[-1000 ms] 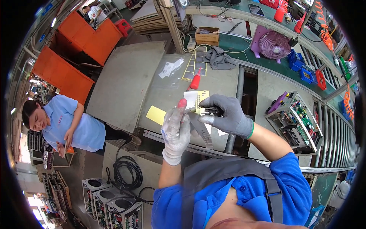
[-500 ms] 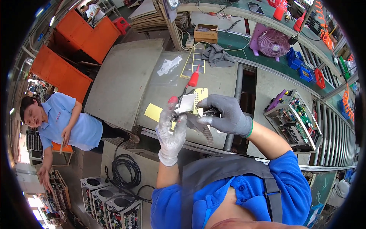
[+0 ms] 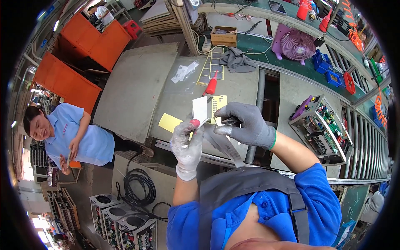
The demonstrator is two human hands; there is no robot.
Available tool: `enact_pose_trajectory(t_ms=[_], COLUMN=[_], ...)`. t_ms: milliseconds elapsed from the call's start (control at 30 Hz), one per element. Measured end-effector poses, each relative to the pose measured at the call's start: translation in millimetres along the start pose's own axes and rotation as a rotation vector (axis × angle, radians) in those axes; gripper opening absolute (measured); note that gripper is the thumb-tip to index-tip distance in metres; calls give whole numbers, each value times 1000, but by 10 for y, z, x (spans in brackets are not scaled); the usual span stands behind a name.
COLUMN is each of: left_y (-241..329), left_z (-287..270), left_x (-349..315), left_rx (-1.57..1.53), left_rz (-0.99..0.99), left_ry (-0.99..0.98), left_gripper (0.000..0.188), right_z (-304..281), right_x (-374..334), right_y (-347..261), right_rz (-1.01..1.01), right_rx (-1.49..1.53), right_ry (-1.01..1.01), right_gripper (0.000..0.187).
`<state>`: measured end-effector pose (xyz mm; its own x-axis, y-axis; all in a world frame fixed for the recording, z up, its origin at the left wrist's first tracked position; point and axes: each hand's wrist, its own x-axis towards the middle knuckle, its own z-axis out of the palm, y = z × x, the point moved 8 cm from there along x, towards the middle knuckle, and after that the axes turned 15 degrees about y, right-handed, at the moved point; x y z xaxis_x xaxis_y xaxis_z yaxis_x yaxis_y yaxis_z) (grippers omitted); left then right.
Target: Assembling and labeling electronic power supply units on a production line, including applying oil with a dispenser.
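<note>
My left hand (image 3: 187, 148), in a white glove with a reddened fingertip, pinches the lower end of a small white card-like piece (image 3: 199, 108), which stands up from the fingers. Close beside it, my right hand (image 3: 252, 127) in a grey glove has thumb and fingers pressed together; a small dark item between them is too hidden to name. From between the hands a grey, see-through strip (image 3: 229, 151) slants down toward my chest. Just beyond the hands lies a yellow sheet with dark dots (image 3: 219, 103). A plain yellow sheet (image 3: 169, 122) is left of them.
Farther on the bench are a red squeeze bottle (image 3: 211, 86), a grid-lined sheet (image 3: 210, 71) and a grey cloth (image 3: 238, 60). An opened electronic unit (image 3: 323, 131) stands right, by rollers (image 3: 366, 146). A co-worker in light blue (image 3: 79, 135) stands left, near coiled black cable (image 3: 139, 185).
My left fingertip has come down onto the white piece, which now stands more upright and farther left. The strip has swung lower and straightened. The co-worker's hands have come together.
</note>
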<state>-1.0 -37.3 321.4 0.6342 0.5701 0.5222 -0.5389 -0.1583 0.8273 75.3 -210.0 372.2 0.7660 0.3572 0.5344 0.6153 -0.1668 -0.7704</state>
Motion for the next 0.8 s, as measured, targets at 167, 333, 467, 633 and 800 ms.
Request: enact_pose_trajectory(t_ms=[167,333,467,633,800], left_y=[-49,-24,-28,-117,-96], left_z=[17,-30,32,58,158], left_x=[60,110,125,94,89], left_rx=[-206,-300,-395,-353,-325], left_rz=[-218,-306,-388,-453,-452], left_ry=[20,-3,-69,-89,-12], left_gripper=[27,25,23,25,43], right_z=[-29,-68,-66,-47,48], right_x=[-15,-27,-20,-28,-32], right_y=[-92,-154,-215,-190,242], right_rz=[-111,-212,-229,-181,156], right_rx=[-20,-9,12,27,218], right_ry=[-4,26,3,-86,-110], right_gripper=[39,37,37,37,36])
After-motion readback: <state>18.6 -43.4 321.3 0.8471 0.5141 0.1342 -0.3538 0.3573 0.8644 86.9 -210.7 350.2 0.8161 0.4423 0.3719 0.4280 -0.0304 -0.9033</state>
